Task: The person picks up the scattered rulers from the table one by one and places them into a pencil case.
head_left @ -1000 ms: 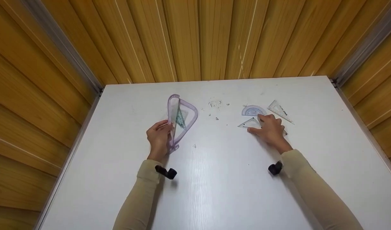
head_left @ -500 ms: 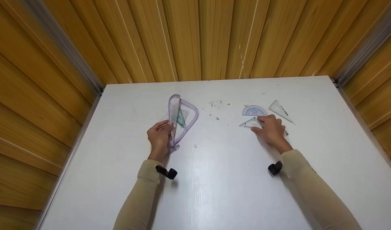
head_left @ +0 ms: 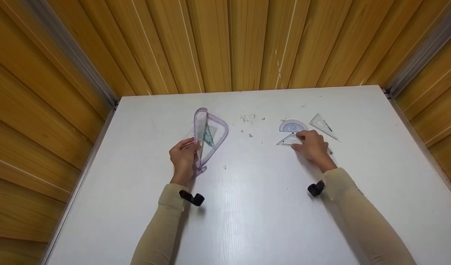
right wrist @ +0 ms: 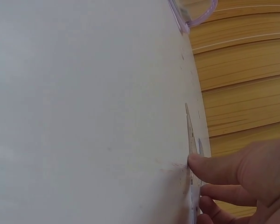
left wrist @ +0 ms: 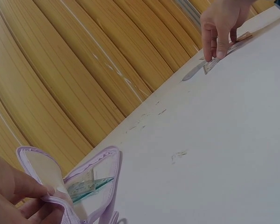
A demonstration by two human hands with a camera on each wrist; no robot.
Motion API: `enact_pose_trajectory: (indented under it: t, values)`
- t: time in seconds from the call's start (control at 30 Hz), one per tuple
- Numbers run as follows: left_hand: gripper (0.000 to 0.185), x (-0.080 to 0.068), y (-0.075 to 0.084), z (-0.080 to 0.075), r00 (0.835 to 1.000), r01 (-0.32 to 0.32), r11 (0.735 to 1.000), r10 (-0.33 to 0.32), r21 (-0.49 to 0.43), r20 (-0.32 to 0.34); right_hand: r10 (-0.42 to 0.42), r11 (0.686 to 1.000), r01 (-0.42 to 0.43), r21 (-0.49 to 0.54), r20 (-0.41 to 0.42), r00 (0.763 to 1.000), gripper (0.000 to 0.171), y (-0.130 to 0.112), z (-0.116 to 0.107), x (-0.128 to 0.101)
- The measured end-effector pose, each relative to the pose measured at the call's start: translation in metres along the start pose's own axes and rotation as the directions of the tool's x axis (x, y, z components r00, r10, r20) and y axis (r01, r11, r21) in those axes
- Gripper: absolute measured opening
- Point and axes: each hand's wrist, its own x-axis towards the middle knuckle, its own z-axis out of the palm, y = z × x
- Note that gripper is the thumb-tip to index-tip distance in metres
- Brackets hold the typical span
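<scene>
My left hand (head_left: 183, 158) grips the near edge of a clear pouch (left wrist: 39, 170) with purple zip trim, its mouth spread apart. Inside the pouch lies a green set square (left wrist: 91, 186), seen through the clear side. On the right, my right hand (head_left: 312, 147) pinches a clear set square (head_left: 289, 140) between thumb and fingers; the hand hides its middle. In the right wrist view the thumb (right wrist: 214, 168) presses one face, with the fingers on the other. Just beyond that set square lies a bluish protractor (head_left: 293, 126).
Another clear set square (head_left: 324, 127) lies to the right of the protractor. Small dark marks (head_left: 248, 118) dot the white table (head_left: 240, 206) between the hands. Yellow wooden panels (head_left: 247, 44) wall the table's back and sides.
The right thumb has drawn in toward the fingers, and the right hand has risen slightly in view with the set square shifting a little. The left hand and pouch stay in place.
</scene>
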Motion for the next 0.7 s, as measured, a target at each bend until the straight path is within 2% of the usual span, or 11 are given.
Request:
enact_pose_trajectory:
  t: [0.23,0.5,0.7]
  values:
    - [0.023,-0.0001,-0.0001,-0.0006,1.000,0.001,1.000,-0.001,-0.003,0.006,0.010,1.000,-0.010,-0.004,0.030,1.000,0.051,-0.0011,-0.0030,0.0021]
    - [0.022,-0.0001,0.0002,-0.0008,1.000,0.011,1.000,-0.011,-0.005,0.003,0.054,0.997,-0.057,0.060,0.050,0.997,0.051,-0.0033,-0.0058,0.0060]
    - [0.022,0.0001,0.0001,-0.0012,1.000,-0.001,1.000,0.001,-0.016,-0.003,0.024,0.995,-0.029,0.101,0.041,0.999,0.050,-0.0034,-0.0041,0.0089]
